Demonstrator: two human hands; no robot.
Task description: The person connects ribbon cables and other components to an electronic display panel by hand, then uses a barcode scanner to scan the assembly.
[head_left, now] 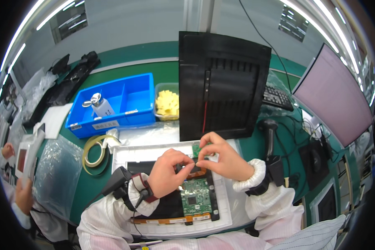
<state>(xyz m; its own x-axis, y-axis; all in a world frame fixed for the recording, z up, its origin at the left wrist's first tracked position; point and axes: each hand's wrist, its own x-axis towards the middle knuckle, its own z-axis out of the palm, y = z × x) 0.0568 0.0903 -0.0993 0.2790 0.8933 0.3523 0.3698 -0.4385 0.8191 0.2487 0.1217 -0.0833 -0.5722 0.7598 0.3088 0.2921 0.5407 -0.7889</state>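
A white-framed panel unit (pixel 223 196) lies in front of me, with a black panel and a green circuit board (pixel 196 199) in it. Over its upper part, my left hand (pixel 167 174) is closed in a pinch, thumb against forefinger. My right hand (pixel 226 159) pinches close beside it, the fingertips of both almost meeting. Whatever they hold is too small or hidden to name. Just below the fingertips runs an orange flat cable (pixel 196 173). Partly behind my right hand is a smaller green board (pixel 196 149). An orange strip (pixel 171 221) lines the panel's near edge.
Beyond the unit stands a large black back cover (pixel 233 83). To the left are a blue divided bin (pixel 131 93) with a pump bottle (pixel 102 106), a tub of yellow pieces (pixel 167 103) and tape rolls (pixel 93 154). A scanner (pixel 269 133) and monitor (pixel 337 96) stand right. Another person's hand (pixel 24 196) shows far left.
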